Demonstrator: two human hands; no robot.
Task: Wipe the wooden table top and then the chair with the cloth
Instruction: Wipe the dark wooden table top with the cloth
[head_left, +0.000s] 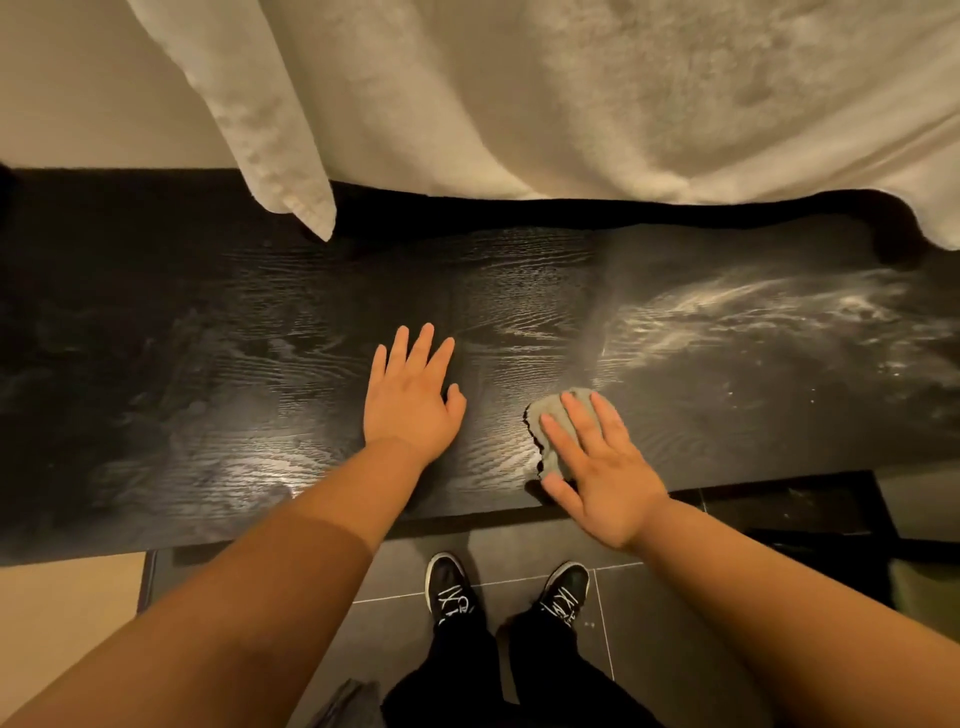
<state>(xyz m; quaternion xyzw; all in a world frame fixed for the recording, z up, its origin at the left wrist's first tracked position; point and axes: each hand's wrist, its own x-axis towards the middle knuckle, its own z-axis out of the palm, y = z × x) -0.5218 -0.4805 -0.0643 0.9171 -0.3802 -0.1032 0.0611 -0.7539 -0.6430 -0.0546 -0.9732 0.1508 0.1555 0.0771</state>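
A dark wooden table top (218, 364) with visible grain runs across the view. White dusty smears (753, 312) cover its right part. A small grey cloth (558, 415) lies near the table's front edge, and my right hand (597, 467) presses flat on it with straight fingers. My left hand (410, 395) rests flat on the bare wood just left of the cloth, fingers spread. No chair is clearly in view.
A large white towel (571, 93) hangs over the table's far edge, one corner dangling at the left. Below the front edge are dark floor tiles (395, 571) and my black shoes (449, 587). A dark frame (810, 519) sits under the table at right.
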